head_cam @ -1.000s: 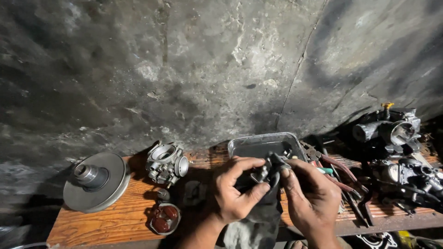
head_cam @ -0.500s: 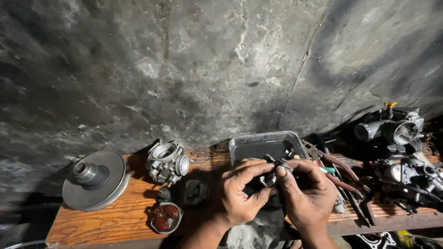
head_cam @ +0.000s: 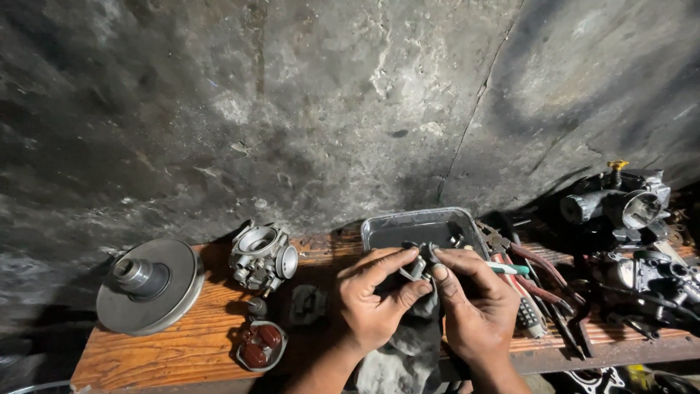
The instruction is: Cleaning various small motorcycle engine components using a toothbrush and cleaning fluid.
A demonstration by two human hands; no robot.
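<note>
Both my hands meet over the front middle of a wooden bench [head_cam: 182,350]. My left hand [head_cam: 375,299] and my right hand [head_cam: 474,306] pinch the same small dark metal part [head_cam: 421,261] between thumbs and fingers. A grey rag [head_cam: 408,350] hangs below the part, between my wrists. Just behind the hands lies a shallow metal tray [head_cam: 426,225] with dark liquid and a few small pieces in it. The part's underside is hidden by my fingers.
A carburetor body [head_cam: 261,255] and a round pulley disc [head_cam: 149,284] sit at the left, with a small bowl-shaped cover [head_cam: 260,345] near the front. Pliers and screwdrivers [head_cam: 532,284] lie at the right beside more carburetors [head_cam: 627,211]. A rough concrete wall [head_cam: 328,109] rises behind.
My hands and the small part have drifted slightly lower and toward me, fingers shifting on the part. Nothing else on the bench has moved.
</note>
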